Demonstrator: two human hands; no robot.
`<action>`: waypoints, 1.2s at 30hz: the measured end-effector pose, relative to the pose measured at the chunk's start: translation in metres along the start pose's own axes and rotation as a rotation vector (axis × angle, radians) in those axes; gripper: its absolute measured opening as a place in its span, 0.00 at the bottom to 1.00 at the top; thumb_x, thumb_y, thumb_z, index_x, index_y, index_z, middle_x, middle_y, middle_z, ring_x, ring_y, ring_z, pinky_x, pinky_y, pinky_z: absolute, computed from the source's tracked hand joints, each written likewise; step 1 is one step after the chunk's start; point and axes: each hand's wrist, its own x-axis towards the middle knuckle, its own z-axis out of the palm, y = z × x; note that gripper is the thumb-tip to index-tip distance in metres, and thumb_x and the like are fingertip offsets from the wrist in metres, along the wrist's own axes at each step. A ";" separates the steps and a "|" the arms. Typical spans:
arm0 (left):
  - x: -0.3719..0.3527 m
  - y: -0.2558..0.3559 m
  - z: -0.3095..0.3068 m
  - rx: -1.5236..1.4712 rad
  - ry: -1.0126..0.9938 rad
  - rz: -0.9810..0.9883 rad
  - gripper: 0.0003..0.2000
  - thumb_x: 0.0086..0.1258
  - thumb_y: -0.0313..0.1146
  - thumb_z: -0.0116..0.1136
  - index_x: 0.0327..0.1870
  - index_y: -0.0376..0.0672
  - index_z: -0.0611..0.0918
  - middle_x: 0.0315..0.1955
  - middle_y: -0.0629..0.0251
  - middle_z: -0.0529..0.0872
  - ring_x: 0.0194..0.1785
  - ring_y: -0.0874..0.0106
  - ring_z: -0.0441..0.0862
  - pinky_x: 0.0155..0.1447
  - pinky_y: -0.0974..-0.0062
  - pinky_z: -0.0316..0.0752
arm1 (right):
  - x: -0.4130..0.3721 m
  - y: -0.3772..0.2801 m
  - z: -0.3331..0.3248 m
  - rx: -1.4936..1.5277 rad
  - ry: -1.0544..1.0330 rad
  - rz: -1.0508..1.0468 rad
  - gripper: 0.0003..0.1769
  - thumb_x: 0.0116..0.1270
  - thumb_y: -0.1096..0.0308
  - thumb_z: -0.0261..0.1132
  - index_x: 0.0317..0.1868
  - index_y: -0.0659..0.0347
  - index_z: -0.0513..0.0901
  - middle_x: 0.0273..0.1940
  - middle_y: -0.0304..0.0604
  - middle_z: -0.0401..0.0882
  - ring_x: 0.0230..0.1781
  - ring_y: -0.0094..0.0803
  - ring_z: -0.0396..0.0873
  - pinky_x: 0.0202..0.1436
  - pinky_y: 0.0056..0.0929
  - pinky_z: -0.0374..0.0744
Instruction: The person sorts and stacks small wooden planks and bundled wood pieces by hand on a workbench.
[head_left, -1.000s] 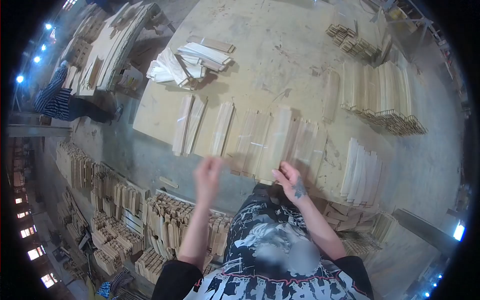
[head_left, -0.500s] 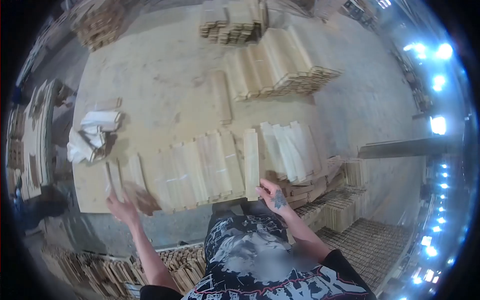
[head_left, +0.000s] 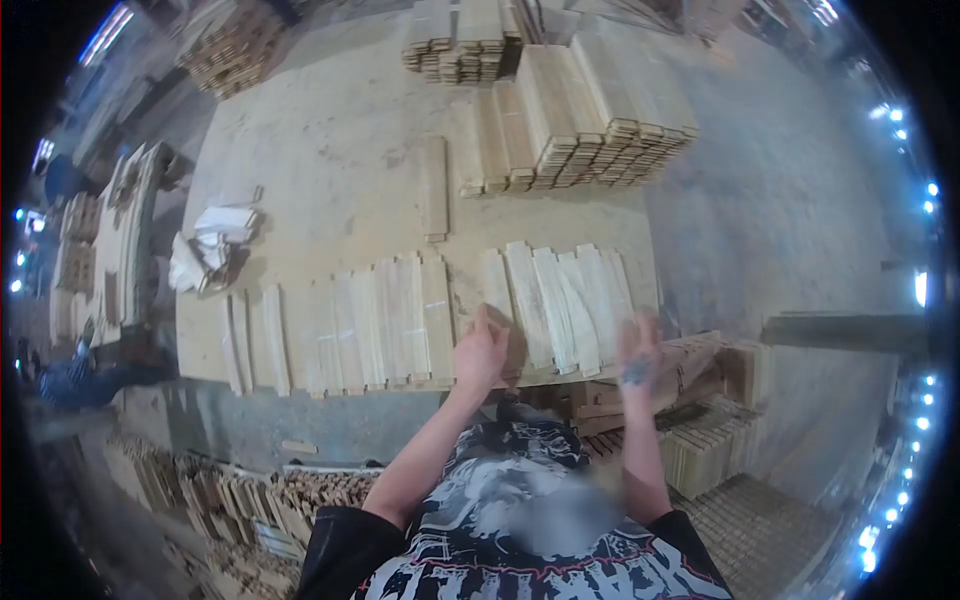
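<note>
My left hand is over the gap between two rows of pale wooden boards, beside the lower part of a board at the left end of the right-hand row. Its fingers point away from me, slightly apart, with nothing visible in them. At the right end of that same row is my right hand, tattooed on the back; motion smears its fingers. To the left lies a longer row of boards side by side. Several narrow strips lie apart from it, farther left.
A single board lies mid-table, near a large stack of boards. Crumpled white material sits on the table's left. More stacks stand at the back. Below the front edge are bundled wood pieces and a pallet stack.
My left hand has moved right from the narrow strips to the gap. My right hand has let go of its board and moved right. That board now lies against the right-hand row.
</note>
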 end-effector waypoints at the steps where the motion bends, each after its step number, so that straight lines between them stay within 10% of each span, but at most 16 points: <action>1: 0.003 0.005 0.002 0.001 -0.006 0.012 0.29 0.72 0.40 0.63 0.70 0.38 0.70 0.39 0.44 0.88 0.39 0.47 0.88 0.42 0.51 0.82 | 0.006 0.010 -0.013 -0.104 -0.005 0.042 0.27 0.71 0.60 0.70 0.67 0.61 0.78 0.56 0.55 0.83 0.57 0.50 0.80 0.65 0.44 0.77; 9: 0.003 0.008 0.006 -0.013 -0.054 -0.054 0.28 0.72 0.41 0.63 0.72 0.43 0.74 0.41 0.50 0.89 0.45 0.51 0.88 0.47 0.54 0.81 | 0.023 0.065 0.005 0.299 -0.189 0.186 0.25 0.73 0.63 0.67 0.68 0.61 0.76 0.56 0.53 0.79 0.55 0.42 0.80 0.58 0.39 0.80; 12: -0.011 -0.004 -0.036 -0.023 0.079 -0.177 0.25 0.72 0.39 0.64 0.70 0.45 0.77 0.38 0.51 0.89 0.43 0.53 0.88 0.46 0.57 0.81 | 0.026 0.023 0.004 0.168 0.039 -0.067 0.20 0.74 0.66 0.66 0.63 0.59 0.80 0.50 0.48 0.80 0.44 0.39 0.83 0.46 0.34 0.82; 18: -0.050 -0.096 -0.131 -0.030 0.436 -0.387 0.15 0.72 0.36 0.63 0.57 0.41 0.85 0.29 0.57 0.88 0.32 0.60 0.87 0.40 0.62 0.79 | 0.006 -0.087 0.037 0.619 -0.366 -0.130 0.14 0.74 0.66 0.65 0.57 0.59 0.86 0.43 0.44 0.85 0.41 0.28 0.84 0.44 0.29 0.82; 24: 0.021 -0.126 -0.169 -0.038 0.304 -0.037 0.13 0.70 0.32 0.65 0.53 0.43 0.86 0.37 0.56 0.87 0.41 0.58 0.85 0.47 0.60 0.78 | -0.069 -0.158 0.073 0.647 -1.318 0.063 0.19 0.77 0.57 0.65 0.53 0.66 0.87 0.36 0.44 0.90 0.34 0.26 0.86 0.41 0.27 0.82; 36: 0.130 -0.107 -0.129 0.381 0.069 0.539 0.11 0.68 0.38 0.62 0.45 0.43 0.85 0.47 0.58 0.79 0.54 0.56 0.75 0.56 0.53 0.68 | -0.178 -0.214 0.123 0.981 -1.095 0.771 0.24 0.79 0.49 0.63 0.54 0.66 0.84 0.44 0.44 0.90 0.41 0.29 0.88 0.50 0.28 0.85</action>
